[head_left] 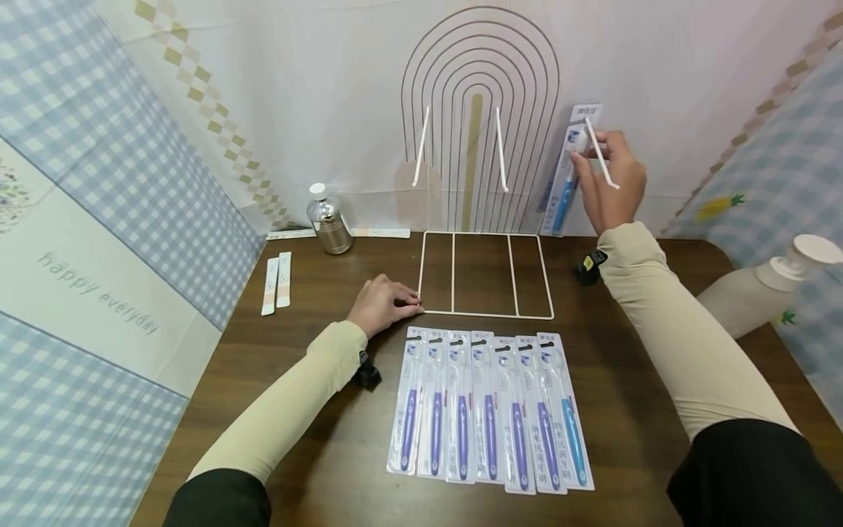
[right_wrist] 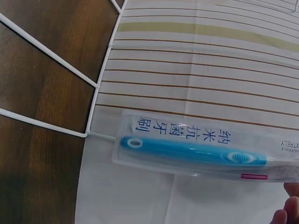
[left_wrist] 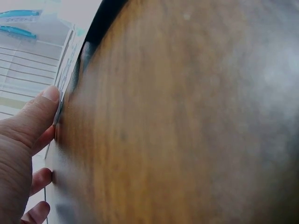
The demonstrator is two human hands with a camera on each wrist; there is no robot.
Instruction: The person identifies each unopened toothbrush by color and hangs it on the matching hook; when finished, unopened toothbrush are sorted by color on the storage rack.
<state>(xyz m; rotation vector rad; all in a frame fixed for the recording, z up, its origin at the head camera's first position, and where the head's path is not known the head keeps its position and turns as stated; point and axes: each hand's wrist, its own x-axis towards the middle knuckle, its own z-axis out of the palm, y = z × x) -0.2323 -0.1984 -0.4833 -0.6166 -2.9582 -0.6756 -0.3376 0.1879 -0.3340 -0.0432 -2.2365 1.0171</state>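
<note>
A white wire rack (head_left: 487,315) stands on the wooden table, its three prongs jutting forward. My left hand (head_left: 383,305) pinches the front left corner of its base between thumb and fingers. At the right prong (head_left: 602,155), my right hand (head_left: 619,179) holds a packaged blue toothbrush (head_left: 563,208) upright by its upper part. The right wrist view shows that toothbrush pack (right_wrist: 191,154) lengthwise, with fingertips at the frame's edge. Whether its card hole is on the prong cannot be told. Several packaged toothbrushes (head_left: 462,432), purple except a blue one at the right, lie in a row before the rack.
A silvery bottle with a white cap (head_left: 331,223) stands at the back left. Narrow paper sachets (head_left: 276,282) lie near it. On the right, a white pump bottle (head_left: 757,289) stands beside my forearm. A patterned cloth (head_left: 329,95) hangs behind the table.
</note>
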